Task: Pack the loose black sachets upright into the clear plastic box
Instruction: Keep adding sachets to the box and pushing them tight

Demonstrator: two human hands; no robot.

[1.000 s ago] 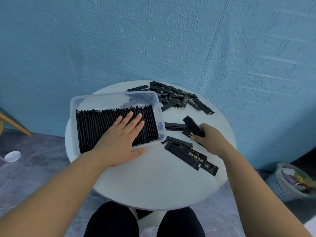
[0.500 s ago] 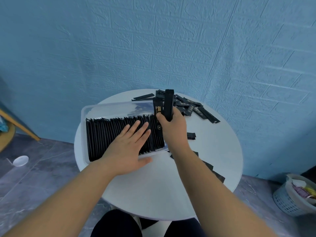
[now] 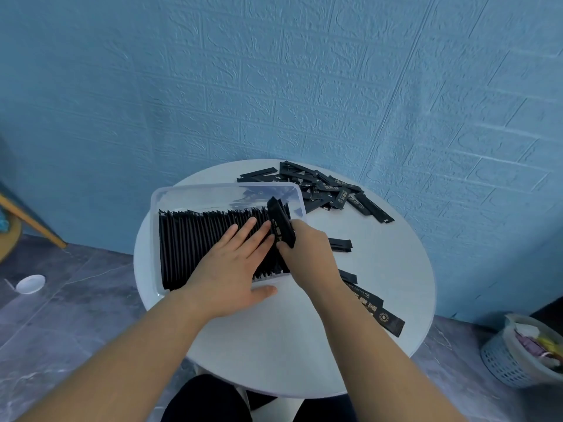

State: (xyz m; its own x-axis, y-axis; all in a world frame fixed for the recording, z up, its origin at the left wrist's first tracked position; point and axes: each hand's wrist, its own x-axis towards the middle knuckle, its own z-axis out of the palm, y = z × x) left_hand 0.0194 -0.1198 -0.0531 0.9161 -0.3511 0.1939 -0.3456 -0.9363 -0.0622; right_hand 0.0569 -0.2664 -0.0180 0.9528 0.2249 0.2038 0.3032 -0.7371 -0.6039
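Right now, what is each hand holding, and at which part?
The right hand pinches black sachets by their lower end, over the clear plastic box. The left hand holds nothing; its flat fingers rest on the packed row.

The box (image 3: 170, 196) sits on the left half of the table (image 3: 274, 345) before me, with a row of sachets (image 3: 195, 239) standing in it. My left hand (image 3: 231, 269) lies flat on the row's right part, and just right of it my right hand (image 3: 307, 257) grips a bundle (image 3: 281, 223) at the row's end. A loose pile (image 3: 329, 190) lies behind the box's right corner, a single sachet (image 3: 339, 245) lies right of my right hand, and more sachets (image 3: 380, 312) lie beside my right forearm.
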